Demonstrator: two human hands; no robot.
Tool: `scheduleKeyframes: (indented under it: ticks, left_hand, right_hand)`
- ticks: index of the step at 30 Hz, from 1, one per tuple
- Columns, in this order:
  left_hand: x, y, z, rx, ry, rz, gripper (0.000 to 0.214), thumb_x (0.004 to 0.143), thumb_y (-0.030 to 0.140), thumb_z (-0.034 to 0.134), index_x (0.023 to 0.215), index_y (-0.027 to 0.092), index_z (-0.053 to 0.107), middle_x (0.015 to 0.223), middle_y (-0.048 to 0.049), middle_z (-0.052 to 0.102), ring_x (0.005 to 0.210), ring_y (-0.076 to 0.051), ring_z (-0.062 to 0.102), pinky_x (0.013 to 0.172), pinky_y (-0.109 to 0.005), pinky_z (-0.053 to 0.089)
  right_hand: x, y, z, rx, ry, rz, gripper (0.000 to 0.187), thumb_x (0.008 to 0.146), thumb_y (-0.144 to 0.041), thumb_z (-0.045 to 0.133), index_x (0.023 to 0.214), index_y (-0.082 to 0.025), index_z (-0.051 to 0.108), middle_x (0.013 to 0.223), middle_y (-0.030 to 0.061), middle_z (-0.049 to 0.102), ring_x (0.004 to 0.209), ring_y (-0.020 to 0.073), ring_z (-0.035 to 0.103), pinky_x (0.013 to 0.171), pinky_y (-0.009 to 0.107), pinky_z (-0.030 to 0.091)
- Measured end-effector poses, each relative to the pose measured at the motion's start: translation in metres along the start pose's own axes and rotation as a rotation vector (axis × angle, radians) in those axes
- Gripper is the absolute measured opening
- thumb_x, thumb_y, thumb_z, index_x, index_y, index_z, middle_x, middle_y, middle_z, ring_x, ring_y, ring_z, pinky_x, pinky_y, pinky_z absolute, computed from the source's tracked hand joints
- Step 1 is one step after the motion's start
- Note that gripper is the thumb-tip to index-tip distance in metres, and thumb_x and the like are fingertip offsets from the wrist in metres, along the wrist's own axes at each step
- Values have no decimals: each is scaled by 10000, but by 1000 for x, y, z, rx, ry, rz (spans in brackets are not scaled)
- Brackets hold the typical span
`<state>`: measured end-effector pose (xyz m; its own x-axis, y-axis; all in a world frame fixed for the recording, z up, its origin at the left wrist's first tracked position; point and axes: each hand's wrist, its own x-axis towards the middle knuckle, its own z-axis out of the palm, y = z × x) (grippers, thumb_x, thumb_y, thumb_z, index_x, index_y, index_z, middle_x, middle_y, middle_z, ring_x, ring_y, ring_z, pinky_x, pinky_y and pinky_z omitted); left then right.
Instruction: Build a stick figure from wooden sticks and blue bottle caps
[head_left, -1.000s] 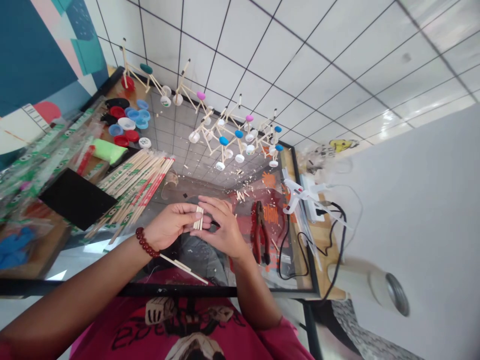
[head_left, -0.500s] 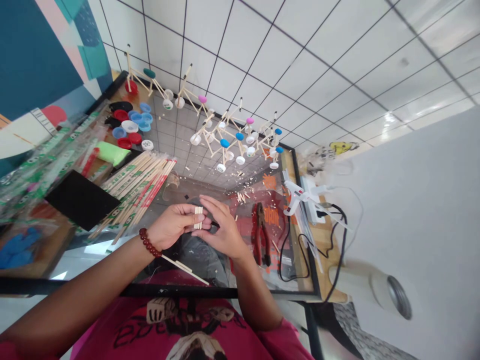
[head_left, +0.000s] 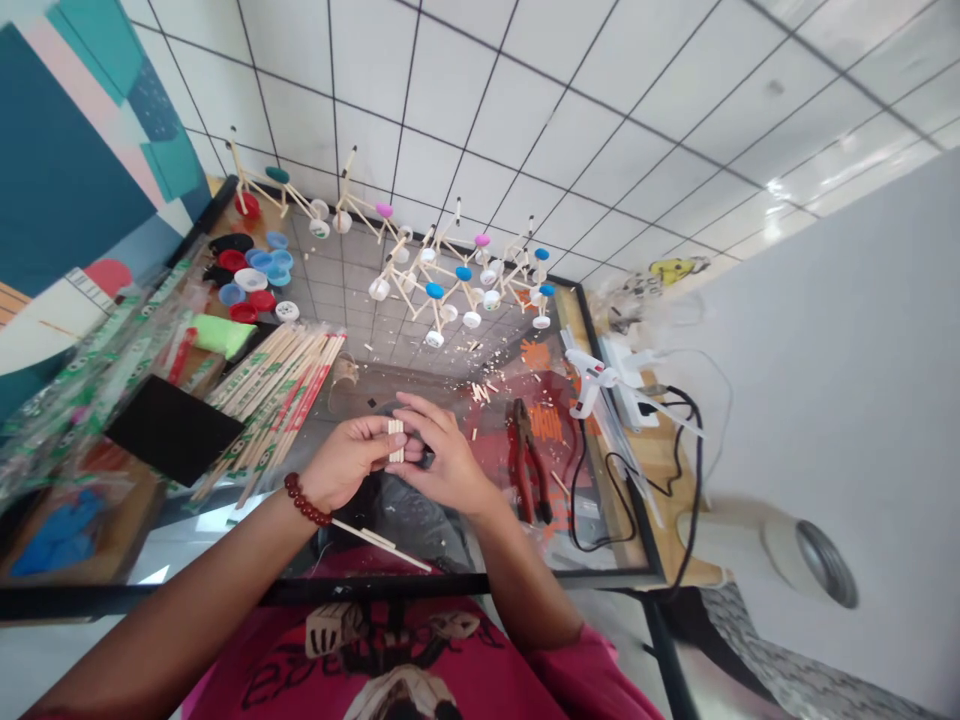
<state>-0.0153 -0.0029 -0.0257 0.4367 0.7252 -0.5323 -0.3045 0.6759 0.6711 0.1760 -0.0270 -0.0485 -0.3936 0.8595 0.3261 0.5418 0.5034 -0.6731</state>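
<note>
Over the near middle of a glass table (head_left: 420, 370), my left hand (head_left: 346, 468) pinches a small bundle of short cut wooden sticks (head_left: 395, 441), held upright between thumb and fingers. My right hand (head_left: 442, 462) closes on the same bundle from the right, its fingers curled over the sticks. A red bead bracelet (head_left: 305, 500) sits on my left wrist. Two long wooden sticks (head_left: 382, 544) lie on the table under my left forearm.
Red-handled pliers (head_left: 527, 463) lie right of my hands, a white glue gun (head_left: 596, 378) with a black cord further right. Packs of chopsticks (head_left: 279, 385) lie left, coloured bottle caps (head_left: 251, 276) at back left. Stick-and-cap models (head_left: 450, 282) stand at the back.
Both hands have stayed together on the short sticks, shifting them slightly. The view has tilted and drifted a little to the right.
</note>
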Motion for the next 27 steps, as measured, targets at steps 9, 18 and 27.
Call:
scheduleKeyframes:
  ticks: [9, 18, 27]
  left_hand:
    - [1, 4, 0, -51, 55, -45, 112, 800, 69, 880, 878, 123, 823, 776, -99, 818, 749, -228, 816, 726, -306, 664]
    - [3, 7, 0, -52, 152, 34, 108, 809, 66, 874, 882, 106, 805, 810, -115, 834, 728, -218, 815, 675, -282, 674]
    - [3, 15, -6, -140, 161, 105, 179, 739, 115, 934, 847, 132, 793, 716, -52, 799, 639, -163, 785, 629, -231, 662]
  right_hand:
    - [-1, 2, -3, 21, 4, -1, 1076, 809, -443, 987, 1699, -340, 391, 1642, 161, 583, 1497, 324, 595, 1215, 530, 523]
    - [-7, 2, -30, -116, 108, 187, 122, 1045, -300, 711, 1143, -261, 772, 1222, 93, 813, 1170, 277, 758, 1050, 464, 585]
    - [-47, -15, -40, -449, 3, 339, 288, 982, -326, 783, 1251, -245, 720, 1290, 117, 772, 1175, 320, 721, 1001, 458, 570]
